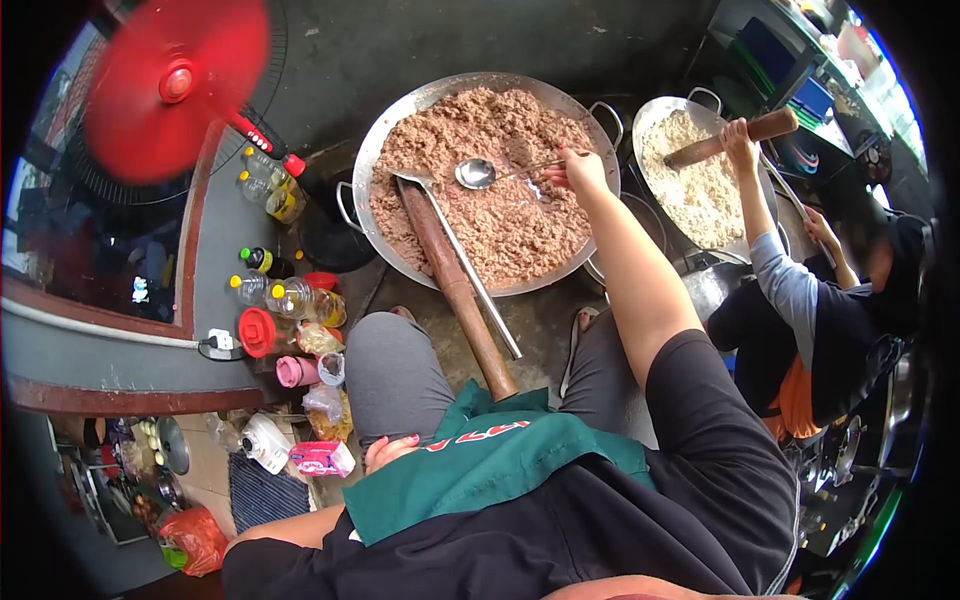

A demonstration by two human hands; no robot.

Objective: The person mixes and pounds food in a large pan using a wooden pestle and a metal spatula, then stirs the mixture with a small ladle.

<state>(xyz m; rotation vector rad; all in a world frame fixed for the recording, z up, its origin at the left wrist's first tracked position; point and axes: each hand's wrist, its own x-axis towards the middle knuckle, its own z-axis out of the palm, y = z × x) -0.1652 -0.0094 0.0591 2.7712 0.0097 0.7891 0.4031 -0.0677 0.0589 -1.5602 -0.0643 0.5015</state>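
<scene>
A wide metal pan (372, 225) holds a brown crumbly mass. My right hand (578, 170) is closed round the handle of a metal ladle (475, 174), whose round bowl lies over the food near the pan's middle. A thick wooden paddle (445, 270) and a long metal-handled turner (478, 285) lean over the pan's near rim, their lower ends by my lap. Low on my thigh rests my left hand (388, 452), partly covered by the green apron (500, 470); its visible fingers lie flat on the grey trousers.
At the right a co-worker (830, 300) holds a wooden paddle (735, 138) in a second pan (642, 125) of pale food. Bottles (290, 300), a red lid (257, 332) and bags stand at the left, below a red fan (177, 82). A pink packet (322, 459) lies lower left.
</scene>
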